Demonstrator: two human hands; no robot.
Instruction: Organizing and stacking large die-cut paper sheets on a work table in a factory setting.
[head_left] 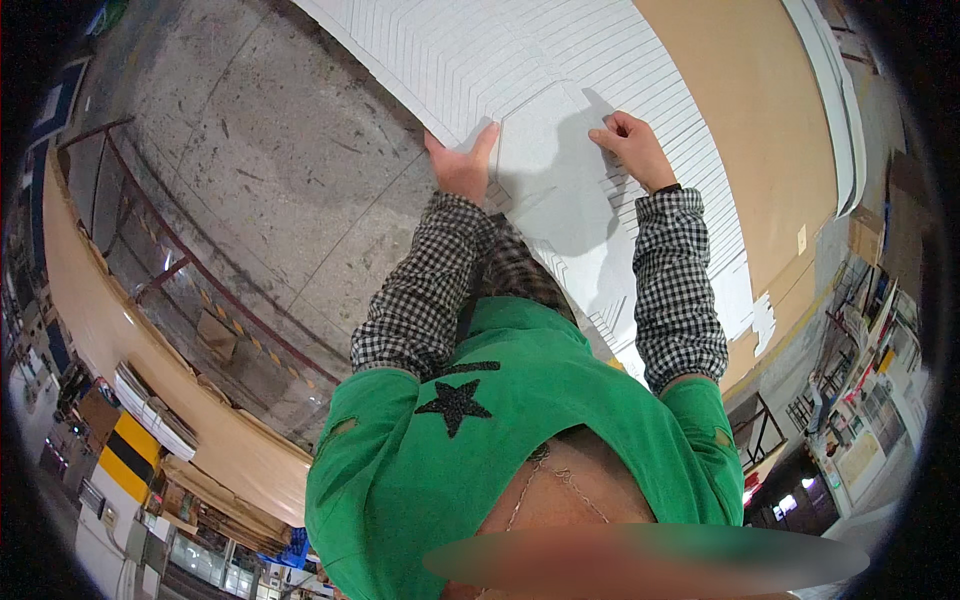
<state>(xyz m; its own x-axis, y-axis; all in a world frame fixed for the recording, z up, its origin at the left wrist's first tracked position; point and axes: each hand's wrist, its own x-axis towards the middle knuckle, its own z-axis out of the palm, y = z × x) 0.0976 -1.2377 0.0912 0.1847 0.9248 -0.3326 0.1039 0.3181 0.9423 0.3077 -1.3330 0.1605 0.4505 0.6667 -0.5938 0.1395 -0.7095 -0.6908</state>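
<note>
A large white sheet (560, 160) lies in front of me, covered with rows of thin dark lines around a plain middle panel. At its left edge is my left hand (462, 168), its thumb on top and its other fingers mostly out of sight beneath, closed on the sheet. Over the sheet's right part, my right hand (640, 152) is closed, thumb and fingertips pinched together. Whether something small sits in that pinch I cannot make out. Shadows of both hands fall on the sheet. Checked sleeves cover both forearms.
Brown board (770, 150) extends under and right of the sheet, with a ragged white scrap (763, 322) at its near edge. Grey concrete floor (250, 150) lies to the left. Beyond it are a dark red metal frame (185, 262) and a long tan board stack (110, 315).
</note>
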